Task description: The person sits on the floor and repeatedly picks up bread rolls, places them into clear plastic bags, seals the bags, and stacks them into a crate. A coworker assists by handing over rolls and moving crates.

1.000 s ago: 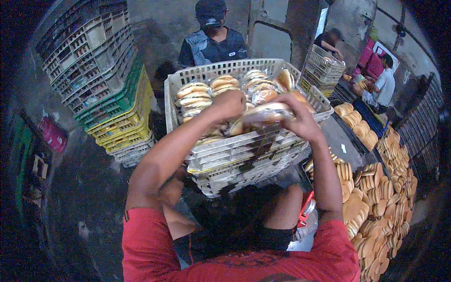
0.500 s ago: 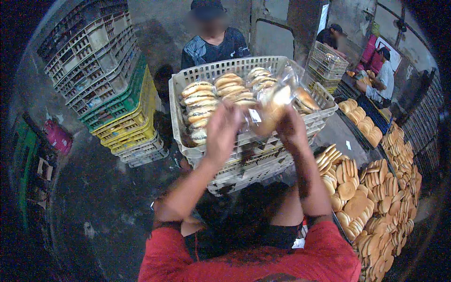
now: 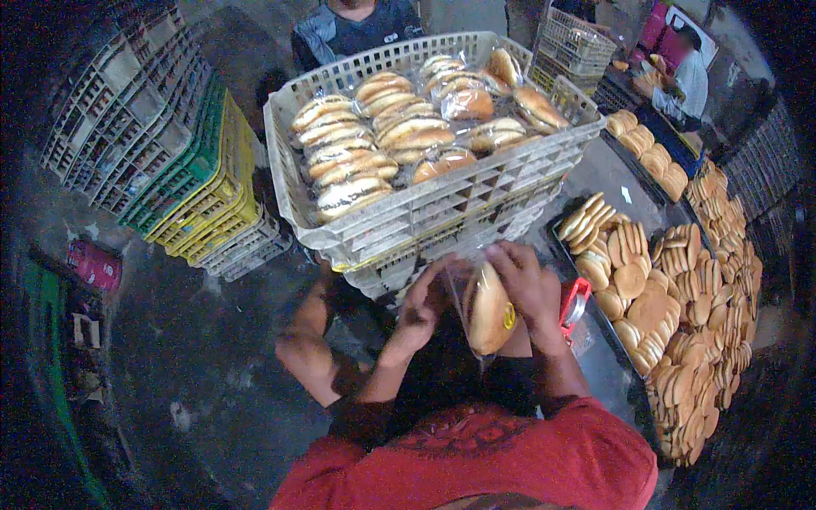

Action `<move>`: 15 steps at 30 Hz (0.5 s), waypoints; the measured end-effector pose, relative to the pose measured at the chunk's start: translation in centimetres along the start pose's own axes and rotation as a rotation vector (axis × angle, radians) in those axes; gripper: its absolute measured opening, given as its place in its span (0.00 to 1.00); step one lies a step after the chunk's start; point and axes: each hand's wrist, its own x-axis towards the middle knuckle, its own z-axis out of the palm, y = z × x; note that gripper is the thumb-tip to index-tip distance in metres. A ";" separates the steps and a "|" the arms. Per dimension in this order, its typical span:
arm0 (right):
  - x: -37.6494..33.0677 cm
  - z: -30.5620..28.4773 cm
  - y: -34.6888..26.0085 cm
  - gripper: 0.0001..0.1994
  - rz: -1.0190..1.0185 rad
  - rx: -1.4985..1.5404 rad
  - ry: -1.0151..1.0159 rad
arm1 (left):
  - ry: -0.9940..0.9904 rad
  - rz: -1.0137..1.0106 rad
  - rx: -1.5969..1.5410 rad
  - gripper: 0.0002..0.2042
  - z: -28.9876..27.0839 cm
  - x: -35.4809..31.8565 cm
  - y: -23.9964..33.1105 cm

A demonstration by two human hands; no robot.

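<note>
A long golden bread roll (image 3: pixel 488 316) in a clear plastic bag is between my hands, in front of the crate and above my lap. My left hand (image 3: pixel 427 299) is closed on the left edge of the bag, its fingertips partly hidden. With bent fingers, my right hand (image 3: pixel 527 282) grips the bag near its upper end. A small yellow mark shows on the bag beside the roll. Just beyond my hands stands a grey-white plastic crate (image 3: pixel 416 225), holding several bagged filled rolls (image 3: pixel 347 157). Next to my right wrist is a red tape dispenser (image 3: pixel 575 306).
Stacked crates (image 3: pixel 200 191) rise at the left. Trays and piles of unbagged bread (image 3: pixel 646 297) spread over the right side. Across the crate is a person in a dark shirt (image 3: pixel 357 34); another person (image 3: pixel 684 89) handles bread at the far right.
Both hands have come down from over the crate to in front of it, and a bagged roll is between them. Whether it is the earlier one, I cannot tell. The view has tilted downward.
</note>
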 end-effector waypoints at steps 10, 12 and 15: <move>-1.8 3.7 4.9 0.12 0.559 0.867 -0.500 | 0.126 0.050 0.147 0.23 -0.3 -0.1 1.0; -2.0 3.5 4.5 0.12 0.349 0.538 -0.289 | 0.084 0.026 0.230 0.22 -0.9 0.0 1.1; -1.5 3.2 3.6 0.13 0.017 0.377 -0.183 | 0.086 0.022 0.478 0.20 -1.2 0.4 0.9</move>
